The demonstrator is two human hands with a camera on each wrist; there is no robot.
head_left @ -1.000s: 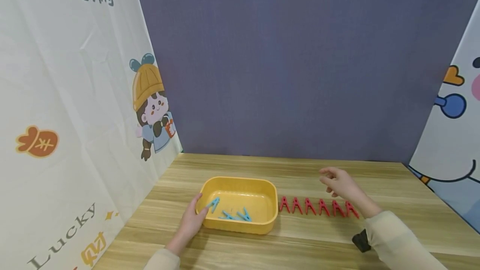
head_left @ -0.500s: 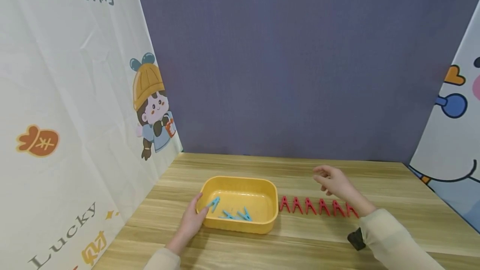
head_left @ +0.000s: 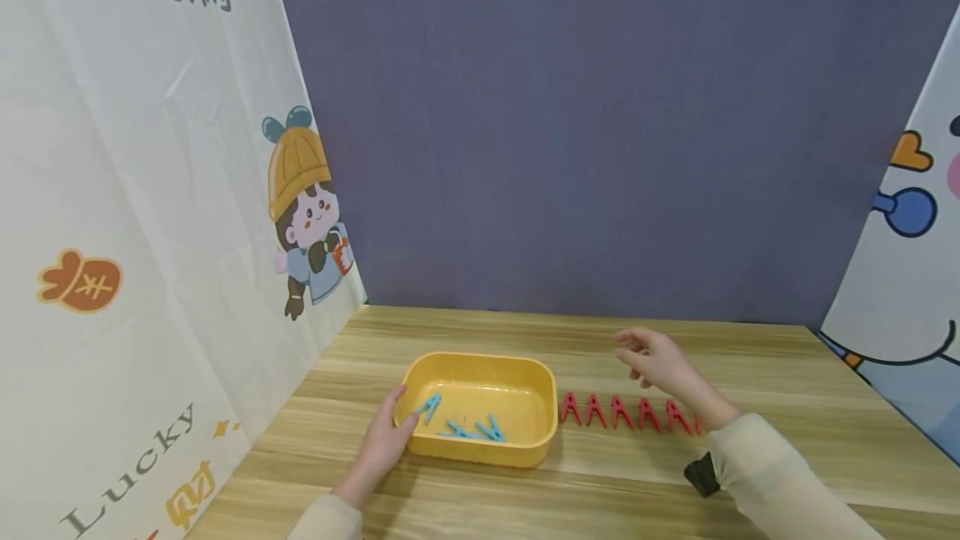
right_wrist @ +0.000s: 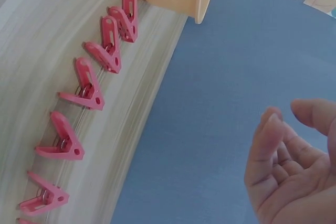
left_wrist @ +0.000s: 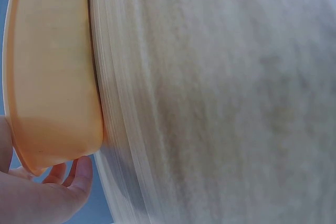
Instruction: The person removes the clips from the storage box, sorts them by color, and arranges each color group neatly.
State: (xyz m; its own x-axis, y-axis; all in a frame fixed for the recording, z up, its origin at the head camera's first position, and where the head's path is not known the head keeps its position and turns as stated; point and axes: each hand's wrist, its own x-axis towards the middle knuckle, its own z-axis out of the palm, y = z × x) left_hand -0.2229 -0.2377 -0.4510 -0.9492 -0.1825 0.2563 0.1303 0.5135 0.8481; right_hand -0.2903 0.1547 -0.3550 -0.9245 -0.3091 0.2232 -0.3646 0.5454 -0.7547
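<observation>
My left hand [head_left: 386,442] grips the left end of a yellow plastic tub [head_left: 480,452], thumb over the rim and fingers along the outside wall. In the left wrist view, the fingers curl against the end of the tub [left_wrist: 55,77]. Inside the tub lie several light-blue clothespins [head_left: 430,407]. To its right, red clothespins [head_left: 619,412] form a row on the table. Over that row hangs my right hand [head_left: 662,363], its fingers loosely curled with nothing between them. The right wrist view shows a gap between its thumb and fingertips, apart from the red clothespins [right_wrist: 65,139].
The wood-grain table [head_left: 600,490] meets a dark blue-grey panel [head_left: 570,148] at the back. A white printed sheet [head_left: 150,190] hangs at the left, another at the right. A small black object [head_left: 701,474] shows beside the right sleeve [head_left: 765,465].
My right hand has drifted left above the row, and its forearm now covers more of the rightmost red clothespin. The left hand and the tub stay put.
</observation>
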